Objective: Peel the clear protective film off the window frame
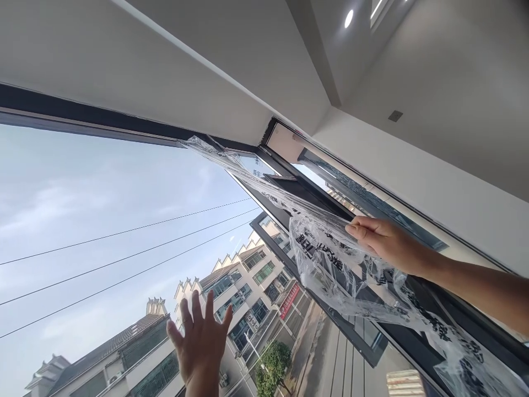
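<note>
Left hand: the left hand [201, 344] is raised low in the view, palm flat toward the window glass [103, 220], fingers spread and released, gripping nothing. Whether the palm actually touches the pane cannot be told.
Right hand: the right hand [382, 240] reaches in from the right edge, its fingers clenched on the protective film [330, 259], pinching the top edge of a crumpled bunch of it.
Film relative to the grip: the clear plastic, printed with dark characters, hangs crumpled just below and to the left of the gripping fingers. From the grip one taut strip runs up and left along the dark window frame [124, 124] to the top corner, where it is stuck to the frame. Another loose length trails down and right under the forearm toward the lower right corner of the view.
Frame: the dark frame runs along the top of the pane and down the right, where an opened sash [355, 331] tilts outward behind the film.
Count: two hands, one continuous sheet of film, one large fixed pane.
Beyond the glass: three overhead wires [124, 259] cross the sky; multi-storey buildings [243, 286] and one green tree [273, 361] stand below.
Above: white ceiling with one round recessed light [349, 18].
</note>
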Available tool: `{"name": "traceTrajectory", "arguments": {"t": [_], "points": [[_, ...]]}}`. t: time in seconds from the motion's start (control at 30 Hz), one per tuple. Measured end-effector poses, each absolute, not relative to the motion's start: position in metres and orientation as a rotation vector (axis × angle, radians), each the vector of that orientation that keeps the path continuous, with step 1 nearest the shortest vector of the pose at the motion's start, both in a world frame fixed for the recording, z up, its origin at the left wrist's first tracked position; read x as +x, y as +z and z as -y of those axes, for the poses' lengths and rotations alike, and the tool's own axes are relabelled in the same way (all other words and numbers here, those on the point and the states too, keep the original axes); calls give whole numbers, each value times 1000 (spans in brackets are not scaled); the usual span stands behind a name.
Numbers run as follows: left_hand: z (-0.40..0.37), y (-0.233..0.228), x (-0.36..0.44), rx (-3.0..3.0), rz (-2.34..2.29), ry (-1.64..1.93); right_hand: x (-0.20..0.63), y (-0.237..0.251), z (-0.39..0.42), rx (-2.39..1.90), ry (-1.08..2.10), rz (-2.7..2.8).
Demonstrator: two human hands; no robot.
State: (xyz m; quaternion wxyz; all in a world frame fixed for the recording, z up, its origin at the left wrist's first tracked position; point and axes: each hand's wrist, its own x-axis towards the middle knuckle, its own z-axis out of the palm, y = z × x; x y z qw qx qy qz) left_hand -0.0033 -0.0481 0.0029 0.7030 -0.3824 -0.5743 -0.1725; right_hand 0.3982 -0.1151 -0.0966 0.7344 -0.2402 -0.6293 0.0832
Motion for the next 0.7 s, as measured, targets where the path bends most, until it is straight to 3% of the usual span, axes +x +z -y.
{"name": "traceTrajectory", "arguments": {"t": [0.7], "points": [[47,1,-6,-821,1272,-361,405,-102,120,-565,143,1365]]}}
